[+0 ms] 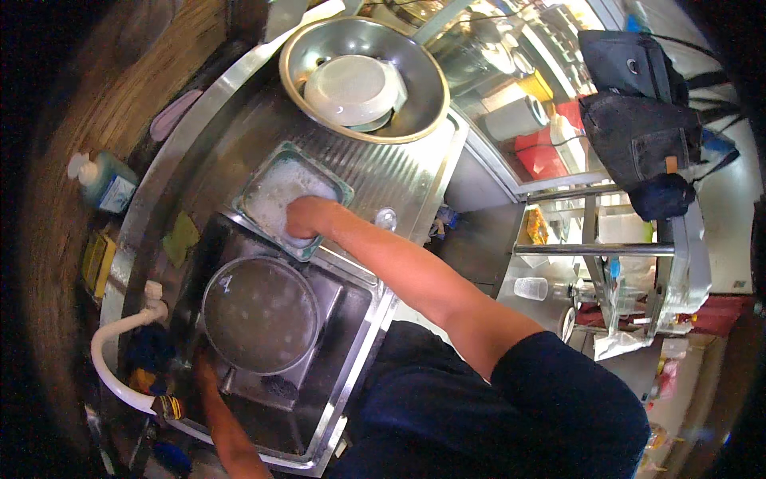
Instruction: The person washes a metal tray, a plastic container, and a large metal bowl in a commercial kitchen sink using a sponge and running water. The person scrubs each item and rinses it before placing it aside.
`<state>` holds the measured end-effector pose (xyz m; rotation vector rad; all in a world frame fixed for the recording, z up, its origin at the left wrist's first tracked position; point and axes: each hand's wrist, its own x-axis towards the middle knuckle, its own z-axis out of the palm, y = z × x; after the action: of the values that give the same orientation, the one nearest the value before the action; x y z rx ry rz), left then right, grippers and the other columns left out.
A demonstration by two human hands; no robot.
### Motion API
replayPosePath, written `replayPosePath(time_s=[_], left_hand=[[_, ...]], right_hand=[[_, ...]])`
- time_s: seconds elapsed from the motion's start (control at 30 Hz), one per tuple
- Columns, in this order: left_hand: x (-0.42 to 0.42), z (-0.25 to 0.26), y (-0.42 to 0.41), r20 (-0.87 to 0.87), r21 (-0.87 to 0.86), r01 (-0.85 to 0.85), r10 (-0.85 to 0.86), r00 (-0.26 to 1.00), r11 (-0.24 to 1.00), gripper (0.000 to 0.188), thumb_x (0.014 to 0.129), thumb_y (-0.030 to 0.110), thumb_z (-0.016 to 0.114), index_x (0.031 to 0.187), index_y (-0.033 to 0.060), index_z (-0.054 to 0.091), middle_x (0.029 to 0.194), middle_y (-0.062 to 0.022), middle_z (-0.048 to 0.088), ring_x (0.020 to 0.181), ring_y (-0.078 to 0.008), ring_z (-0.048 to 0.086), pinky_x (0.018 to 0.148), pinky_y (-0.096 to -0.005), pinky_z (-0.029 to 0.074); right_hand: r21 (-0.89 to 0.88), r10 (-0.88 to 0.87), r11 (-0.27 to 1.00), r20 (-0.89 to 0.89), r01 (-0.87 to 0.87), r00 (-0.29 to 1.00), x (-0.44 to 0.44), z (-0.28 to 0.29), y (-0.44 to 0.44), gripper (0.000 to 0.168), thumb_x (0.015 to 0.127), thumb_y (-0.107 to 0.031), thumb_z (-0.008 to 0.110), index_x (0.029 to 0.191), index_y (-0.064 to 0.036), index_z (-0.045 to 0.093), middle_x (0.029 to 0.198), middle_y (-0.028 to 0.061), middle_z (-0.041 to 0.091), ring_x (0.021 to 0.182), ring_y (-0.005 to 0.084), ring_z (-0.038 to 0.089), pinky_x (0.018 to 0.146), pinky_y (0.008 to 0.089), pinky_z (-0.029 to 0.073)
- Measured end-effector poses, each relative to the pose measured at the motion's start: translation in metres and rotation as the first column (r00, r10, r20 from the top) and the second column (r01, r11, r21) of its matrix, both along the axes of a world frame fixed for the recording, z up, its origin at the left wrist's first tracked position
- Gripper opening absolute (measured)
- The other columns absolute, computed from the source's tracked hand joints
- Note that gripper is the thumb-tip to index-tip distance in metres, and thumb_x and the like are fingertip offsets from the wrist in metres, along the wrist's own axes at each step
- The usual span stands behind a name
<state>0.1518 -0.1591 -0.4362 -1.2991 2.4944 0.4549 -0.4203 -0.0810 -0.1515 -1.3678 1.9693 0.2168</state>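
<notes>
My right hand (308, 217) dips into a green-rimmed rectangular tub (344, 188) of foamy, soapy water on the steel drainboard; its fingertips are under the suds, so what they hold is hidden. My left hand (205, 366) reaches down into the sink (353, 335) beside a large round metal pot (260, 314) filled with cloudy water. Its fingers are dark and partly hidden there. Beyond the tub, a large steel bowl (419, 123) holds a white bowl (353, 90) turned upside down and other dishware.
A white faucet hose (114, 383) curves over the sink's left rim. Along the back edge stand a pump bottle (111, 182) and a yellow box (99, 263); a green scouring pad (181, 238) lies nearer. A drinking glass (386, 218) is on the drainboard. Dark bags (643, 132) hang at the right.
</notes>
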Motion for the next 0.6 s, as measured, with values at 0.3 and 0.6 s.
replayPosePath(time_s=[0.3,0.6], left_hand=[[0.009,0.076,0.009,-0.119,0.0,-0.387,0.384,0.916,0.922,0.03,0.091,0.023,0.054,0.104,-0.0005,0.067,0.091,-0.0194,0.067,0.089,-0.0371,0.063,0.08,-0.0479,0.049],[-0.139,0.243,0.11,-0.409,0.841,-0.265,0.875,0.259,0.472,0.028,0.095,0.024,0.058,0.116,0.0081,0.065,0.069,0.0015,0.048,0.053,-0.009,0.045,0.048,-0.0256,0.042]], right_hand=[[-0.468,-0.011,0.879,-0.213,-0.092,0.977,0.019,0.02,-0.012,0.013,0.076,-0.014,0.061,0.079,-0.005,0.069,0.081,0.0171,0.07,0.083,0.0335,0.07,0.072,0.0447,0.056],[-0.711,-0.483,0.48,0.275,0.515,0.831,0.033,0.079,-0.002,0.022,0.087,-0.021,0.059,0.09,-0.001,0.066,0.089,0.0217,0.067,0.083,0.0406,0.065,0.075,0.05,0.052]])
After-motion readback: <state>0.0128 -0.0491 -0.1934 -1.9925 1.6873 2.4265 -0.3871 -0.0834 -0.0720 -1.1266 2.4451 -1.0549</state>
